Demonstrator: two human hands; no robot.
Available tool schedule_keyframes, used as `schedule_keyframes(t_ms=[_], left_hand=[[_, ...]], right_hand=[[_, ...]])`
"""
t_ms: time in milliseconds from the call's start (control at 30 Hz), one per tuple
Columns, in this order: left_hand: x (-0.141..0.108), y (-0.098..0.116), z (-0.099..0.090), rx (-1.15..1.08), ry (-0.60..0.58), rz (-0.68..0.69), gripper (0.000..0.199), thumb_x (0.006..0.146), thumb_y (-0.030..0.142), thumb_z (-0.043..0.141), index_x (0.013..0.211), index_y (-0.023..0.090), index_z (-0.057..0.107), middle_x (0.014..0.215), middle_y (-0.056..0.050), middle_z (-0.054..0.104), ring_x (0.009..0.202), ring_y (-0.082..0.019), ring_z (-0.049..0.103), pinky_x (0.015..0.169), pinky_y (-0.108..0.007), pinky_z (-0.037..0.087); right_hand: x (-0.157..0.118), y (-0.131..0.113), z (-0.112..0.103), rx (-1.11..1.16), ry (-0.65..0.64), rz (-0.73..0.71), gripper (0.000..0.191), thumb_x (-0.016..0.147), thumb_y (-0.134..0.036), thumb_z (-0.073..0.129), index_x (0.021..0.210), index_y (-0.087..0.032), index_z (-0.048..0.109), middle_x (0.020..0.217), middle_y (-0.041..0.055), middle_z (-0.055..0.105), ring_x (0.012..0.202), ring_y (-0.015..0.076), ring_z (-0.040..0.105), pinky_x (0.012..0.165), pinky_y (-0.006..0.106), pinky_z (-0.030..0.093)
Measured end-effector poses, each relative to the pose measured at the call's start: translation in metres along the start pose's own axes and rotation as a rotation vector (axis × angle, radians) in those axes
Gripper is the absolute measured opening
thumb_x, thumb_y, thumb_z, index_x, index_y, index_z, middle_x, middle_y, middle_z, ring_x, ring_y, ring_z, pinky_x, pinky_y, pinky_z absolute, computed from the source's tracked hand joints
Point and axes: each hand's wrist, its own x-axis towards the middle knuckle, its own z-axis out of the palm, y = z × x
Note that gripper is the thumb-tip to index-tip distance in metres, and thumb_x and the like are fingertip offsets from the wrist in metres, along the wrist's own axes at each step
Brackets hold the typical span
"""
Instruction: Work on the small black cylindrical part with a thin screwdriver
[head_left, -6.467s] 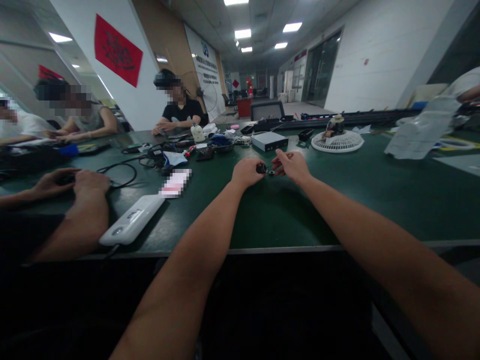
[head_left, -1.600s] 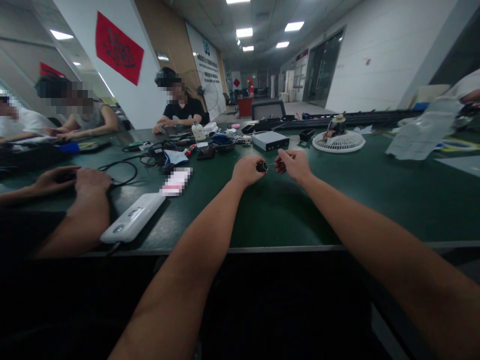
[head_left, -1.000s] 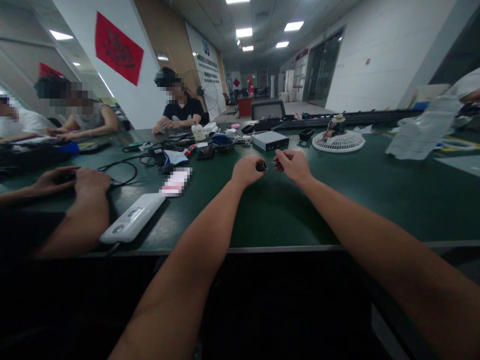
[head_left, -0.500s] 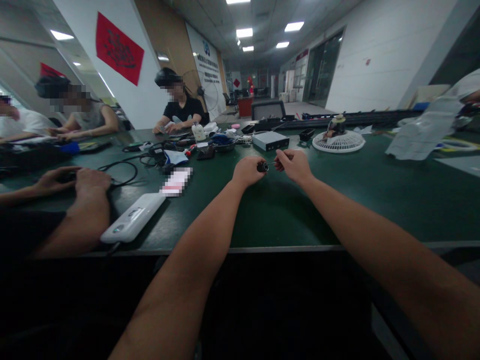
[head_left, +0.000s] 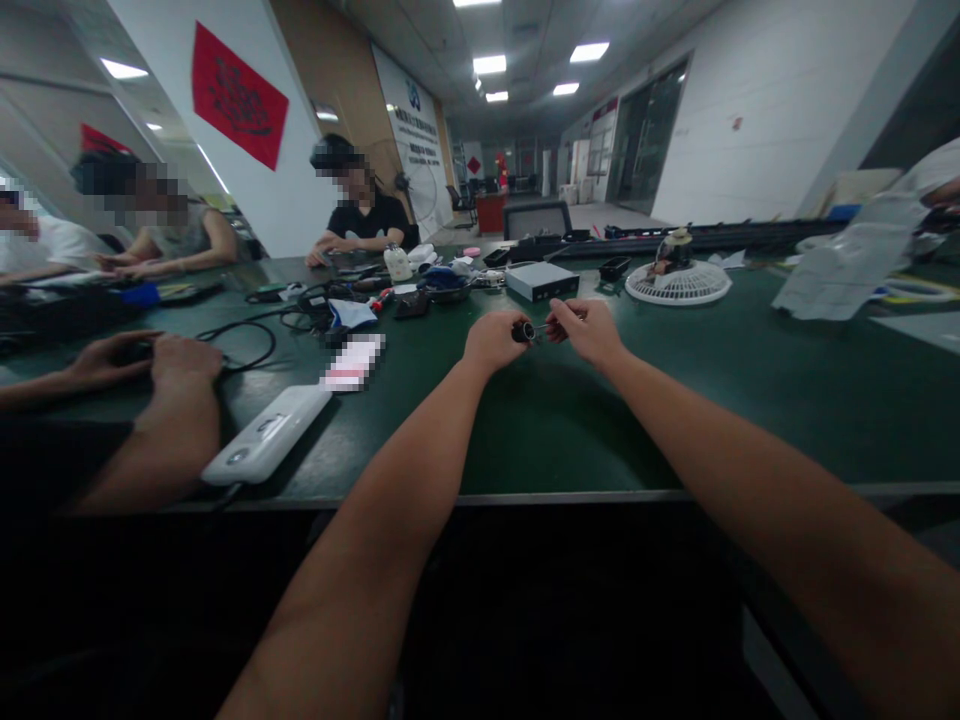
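My left hand [head_left: 495, 341], closed, grips a small dark cylindrical part [head_left: 523, 331] whose round, hollow-looking end faces right. Opposite it, my right hand [head_left: 592, 330] pinches a thin tool with a slim metal shaft [head_left: 542, 328], which looks like a screwdriver. The shaft points left at the round end of the part; whether its tip touches or goes inside is too small to tell. Its handle is mostly hidden by my fingers. Both hands are held over the green table [head_left: 570, 430], just in front of a grey metal box [head_left: 541, 281].
A white fan grille [head_left: 679, 284] with its motor lies right of the box. Left are a white power bank-like device [head_left: 268, 437], a blurred-out phone-like item [head_left: 355, 362], cables and small parts. A neighbour's hands [head_left: 180, 360] rest at far left; other people sit across.
My right hand and the tool have shifted very slightly left, bringing the shaft a little closer to the cylindrical part. My left hand has barely moved.
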Motion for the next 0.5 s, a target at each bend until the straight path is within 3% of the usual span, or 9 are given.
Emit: schedule_keyframes(t_ms=[167,300,400,500], left_hand=[[-0.0002,0.0009,0.0008,-0.004,-0.026,-0.003,0.033,0.077,0.028,0.076,0.11,0.023,0.077,0.106,-0.008,0.077,0.1,-0.026,0.069,0.091,-0.037,0.053],[0.001,0.0021,0.0038,-0.007,-0.05,0.034,0.033,0.077,0.028,0.076,0.109,0.022,0.077,0.104,-0.008,0.077,0.098,-0.025,0.069,0.09,-0.037,0.054],[0.0004,-0.0001,0.0024,-0.008,-0.038,0.019,0.035,0.077,0.028,0.076,0.112,0.022,0.077,0.106,-0.008,0.077,0.1,-0.026,0.069,0.091,-0.038,0.053],[-0.0007,-0.0027,0.0006,0.001,-0.009,0.001,0.034,0.077,0.028,0.076,0.11,0.022,0.077,0.106,-0.009,0.077,0.099,-0.026,0.069,0.09,-0.038,0.054]], right_hand=[[0.0019,0.0014,-0.0027,-0.088,0.016,0.074,0.045,0.096,-0.051,0.062,0.069,-0.016,0.068,0.059,0.0056,0.068,0.048,0.0131,0.064,0.045,0.023,0.05],[0.0023,0.0017,-0.0043,-0.128,0.064,0.036,0.041,0.096,-0.048,0.063,0.07,-0.017,0.068,0.059,0.0048,0.068,0.05,0.013,0.064,0.048,0.023,0.052],[0.001,0.0003,-0.0018,-0.033,0.011,0.02,0.039,0.096,-0.047,0.064,0.072,-0.017,0.068,0.062,0.0047,0.069,0.054,0.0131,0.066,0.054,0.024,0.057],[0.0005,-0.0005,-0.0002,0.008,-0.068,0.072,0.042,0.097,-0.049,0.062,0.072,-0.017,0.068,0.062,0.0051,0.069,0.051,0.0128,0.065,0.05,0.024,0.055]])
